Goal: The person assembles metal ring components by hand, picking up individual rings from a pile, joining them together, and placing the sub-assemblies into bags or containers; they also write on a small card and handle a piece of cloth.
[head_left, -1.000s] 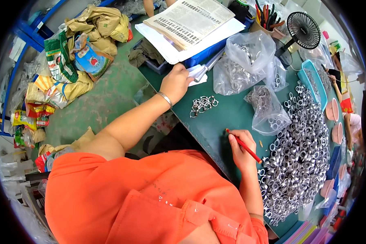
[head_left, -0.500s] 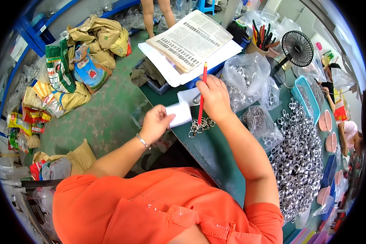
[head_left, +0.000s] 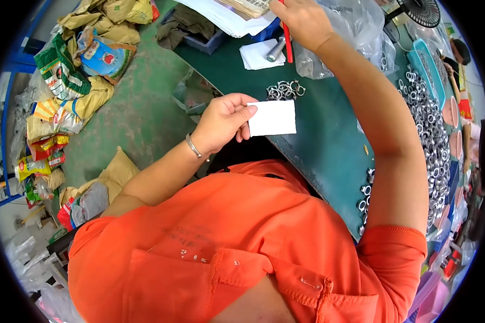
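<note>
Near the centre of the frame, I see the left hand [head_left: 226, 121] pinching a white paper slip [head_left: 275, 118] between thumb and curled fingers. At upper centre, the right hand [head_left: 303, 24] is closed around a red pen [head_left: 288, 42]. On the green worktop [head_left: 334, 140], a small cluster of metal rings [head_left: 286, 89] shows just above the slip; a larger heap of rings [head_left: 436, 161] spreads down the right side.

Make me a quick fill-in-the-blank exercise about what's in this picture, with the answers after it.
1. The paper in the left hand is ____.
2. The ____ hand holds a red pen or pencil.
3. A bracelet circles the ____ wrist.
4. The fan is ____.

Missing words: white; right; left; black.
</note>
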Demonstrator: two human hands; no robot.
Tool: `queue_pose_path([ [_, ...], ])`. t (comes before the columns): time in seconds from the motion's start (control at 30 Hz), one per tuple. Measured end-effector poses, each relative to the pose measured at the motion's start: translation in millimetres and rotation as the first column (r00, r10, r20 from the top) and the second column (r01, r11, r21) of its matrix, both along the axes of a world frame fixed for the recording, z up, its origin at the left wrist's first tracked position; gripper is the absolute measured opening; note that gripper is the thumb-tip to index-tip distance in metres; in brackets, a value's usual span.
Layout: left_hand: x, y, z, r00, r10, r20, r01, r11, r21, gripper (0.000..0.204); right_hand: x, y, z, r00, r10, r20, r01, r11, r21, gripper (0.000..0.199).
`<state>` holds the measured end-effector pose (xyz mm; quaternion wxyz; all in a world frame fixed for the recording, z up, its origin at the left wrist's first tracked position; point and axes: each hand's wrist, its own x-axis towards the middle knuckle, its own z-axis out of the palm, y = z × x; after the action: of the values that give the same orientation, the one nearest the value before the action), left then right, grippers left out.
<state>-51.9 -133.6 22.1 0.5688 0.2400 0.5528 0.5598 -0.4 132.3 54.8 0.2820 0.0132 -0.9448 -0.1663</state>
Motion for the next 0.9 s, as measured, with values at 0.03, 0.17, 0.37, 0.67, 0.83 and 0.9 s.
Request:
queue_pose_path([
  [0.03,2.3,2.0,-0.8,1.000,0.000,-0.010,0.000,1.000,0.002,0.015,5.4,-2.4,3.8,1.000,-0.022,0.010,0.022,1.000,-0.022,0.020],
  [0.17,21.9,12.4,-14.6,0.968,-0.214,-0.132,0.209,0.977,-0.049,0.011,49.3,-30.9,38.3,1.000,0.002,-0.026,-0.010,0.941,-0.338,0.018],
  [0.37,69.7,46.4,-26.2,0.773,-0.292,-0.562,0.443,0.884,0.150,0.009,173.6,-114.0,27.2,0.937,-0.343,-0.067,0.042,0.303,-0.952,0.017],
  [0.67,47.8,42.1,-23.0,0.332,-0.059,-0.942,0.755,0.615,0.227,0.044,234.2,-198.3,-32.7,0.705,-0.707,-0.045,-0.180,-0.117,-0.977,0.008],
  [0.83,48.1,39.8,-32.6,0.029,0.014,-0.999,0.930,0.367,0.032,0.038,221.1,-200.5,-42.8,0.655,-0.756,-0.021,-0.146,-0.100,-0.984,0.010],
  [0.9,55.1,39.7,-37.1,0.025,0.141,-0.990,0.909,0.408,0.081,0.032,215.7,-199.3,-48.2,0.661,-0.750,-0.031,-0.107,-0.053,-0.993,0.011],
])
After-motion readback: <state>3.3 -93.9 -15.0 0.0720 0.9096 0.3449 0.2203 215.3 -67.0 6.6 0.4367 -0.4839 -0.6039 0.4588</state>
